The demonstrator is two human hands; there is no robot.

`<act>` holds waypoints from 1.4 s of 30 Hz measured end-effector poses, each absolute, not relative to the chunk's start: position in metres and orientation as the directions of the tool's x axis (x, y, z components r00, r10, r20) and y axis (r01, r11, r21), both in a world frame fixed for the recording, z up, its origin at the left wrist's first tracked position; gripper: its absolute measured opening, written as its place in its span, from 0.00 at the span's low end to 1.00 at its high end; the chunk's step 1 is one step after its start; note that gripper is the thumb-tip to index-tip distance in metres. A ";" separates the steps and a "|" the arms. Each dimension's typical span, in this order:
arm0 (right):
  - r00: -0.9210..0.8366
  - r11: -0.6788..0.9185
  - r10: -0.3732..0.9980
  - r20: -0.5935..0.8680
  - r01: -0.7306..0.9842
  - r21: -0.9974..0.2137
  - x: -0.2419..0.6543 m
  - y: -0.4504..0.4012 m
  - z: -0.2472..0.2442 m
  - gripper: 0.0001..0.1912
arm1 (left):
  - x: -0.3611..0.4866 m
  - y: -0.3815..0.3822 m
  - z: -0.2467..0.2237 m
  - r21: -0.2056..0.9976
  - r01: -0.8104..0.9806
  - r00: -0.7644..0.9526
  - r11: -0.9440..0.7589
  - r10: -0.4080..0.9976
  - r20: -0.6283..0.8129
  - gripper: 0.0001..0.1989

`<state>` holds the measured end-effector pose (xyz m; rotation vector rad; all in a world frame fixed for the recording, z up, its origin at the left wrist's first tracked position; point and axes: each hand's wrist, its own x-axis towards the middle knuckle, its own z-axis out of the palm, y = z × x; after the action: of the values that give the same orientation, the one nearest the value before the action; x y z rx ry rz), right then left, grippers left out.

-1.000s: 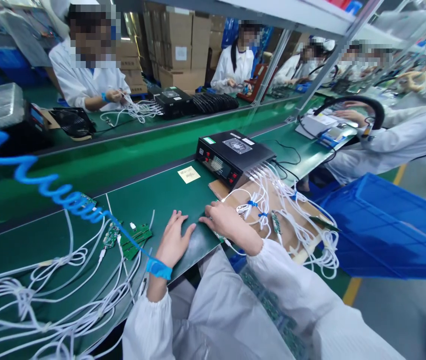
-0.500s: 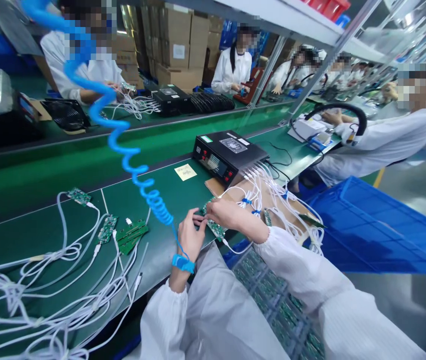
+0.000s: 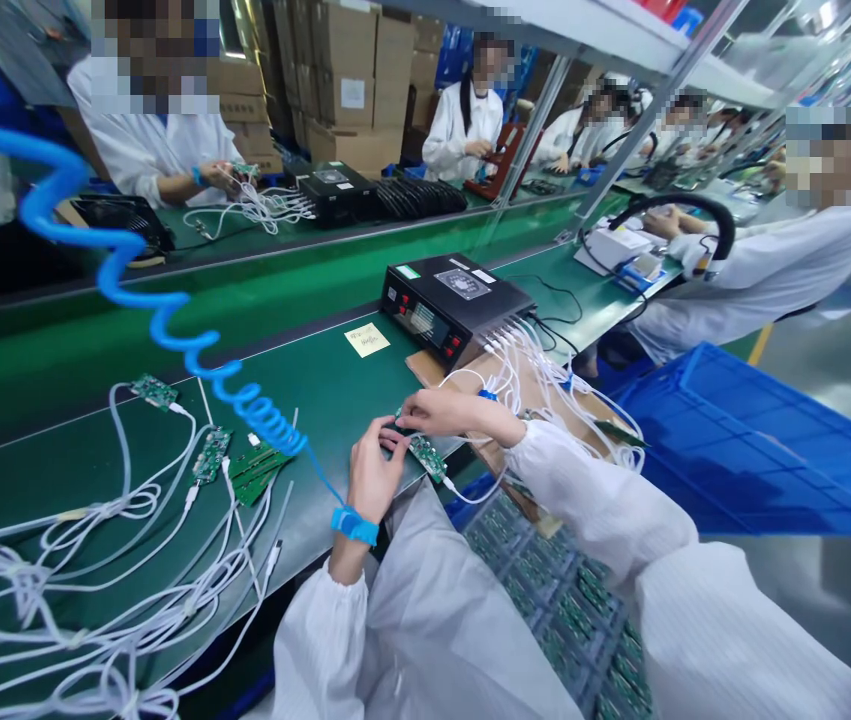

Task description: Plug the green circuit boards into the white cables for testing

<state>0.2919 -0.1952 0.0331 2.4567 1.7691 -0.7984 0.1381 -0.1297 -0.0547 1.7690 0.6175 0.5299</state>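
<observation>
A small green circuit board [image 3: 427, 457] lies at the front edge of the bench, with a white cable plug [image 3: 448, 482] at its lower end. My left hand [image 3: 376, 472], wearing a blue wrist strap [image 3: 354, 525], has bent fingers against the board's upper left end. From above, my right hand [image 3: 441, 412] pinches at that same end, its fingertips meeting the left ones. A white cable passes beneath the right hand towards its fingertips; the pinched end itself is mostly hidden.
A black tester box [image 3: 455, 305] with many white cables [image 3: 522, 365] stands behind. Left are more boards [image 3: 211, 455] and tangled cables [image 3: 132, 600]. A blue coiled cord [image 3: 192, 340] hangs across. Trays of boards [image 3: 567, 610] and a blue bin [image 3: 755, 450] sit right. Co-workers [image 3: 159, 150] sit opposite.
Both hands have shifted slightly left, and more of the board now shows below the right hand. The blue cord has swung left as the view moved.
</observation>
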 end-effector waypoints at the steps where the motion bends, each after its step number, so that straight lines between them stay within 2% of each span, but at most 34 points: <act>1: 0.254 -0.374 0.895 -0.368 0.876 -0.305 0.295 -0.196 0.031 0.14 | 0.137 -0.129 -0.056 0.962 0.138 0.763 -0.238 0.644 0.050 0.14; 5: 0.344 -0.365 0.931 -0.123 0.890 -0.272 0.300 -0.202 0.022 0.09 | 0.139 -0.121 -0.059 0.944 0.140 0.749 -0.299 0.655 0.096 0.10; 7: 0.328 -0.326 0.944 -0.031 0.920 -0.215 0.299 -0.206 0.020 0.09 | 0.148 -0.119 -0.056 0.942 0.124 0.712 -0.313 0.689 0.135 0.13; 9: 0.292 -0.286 0.956 0.004 0.937 -0.198 0.299 -0.210 0.021 0.10 | 0.163 -0.120 -0.052 0.957 0.066 0.699 -0.282 0.698 0.158 0.17; 13: 0.227 -0.202 0.973 0.050 0.931 -0.303 0.308 -0.217 0.025 0.10 | 0.190 -0.130 -0.044 0.984 -0.130 0.795 -0.120 0.581 0.176 0.20; 16: 0.165 -0.138 0.985 0.042 0.918 -0.373 0.318 -0.223 0.028 0.10 | 0.197 -0.134 -0.046 0.972 -0.196 0.806 -0.129 0.544 0.235 0.21; 20: 0.071 -0.070 0.997 -0.014 0.893 -0.445 0.326 -0.230 0.029 0.12 | 0.194 -0.132 -0.055 0.910 -0.237 0.795 -0.340 0.471 0.383 0.18; 23: 0.046 -0.050 0.999 -0.020 0.889 -0.455 0.330 -0.232 0.029 0.12 | 0.195 -0.130 -0.056 0.876 -0.259 0.781 -0.407 0.446 0.437 0.18; 30: -0.007 -0.025 0.997 -0.074 0.905 -0.425 0.331 -0.237 0.042 0.12 | 0.199 -0.129 -0.038 0.895 -0.180 0.797 -0.409 0.473 0.376 0.12; 36: -0.007 -0.035 0.993 -0.121 0.941 -0.338 0.330 -0.236 0.054 0.13 | 0.199 -0.129 -0.035 0.882 -0.140 0.780 -0.450 0.498 0.378 0.12; 42: -0.035 -0.016 0.992 -0.123 0.921 -0.390 0.335 -0.228 0.052 0.12 | 0.200 -0.128 -0.031 0.894 -0.088 0.761 -0.439 0.550 0.345 0.10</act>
<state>0.3352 -0.2277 0.0520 2.3036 2.3275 -0.6221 0.1997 -0.1281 -0.0313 1.8990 0.3523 0.7552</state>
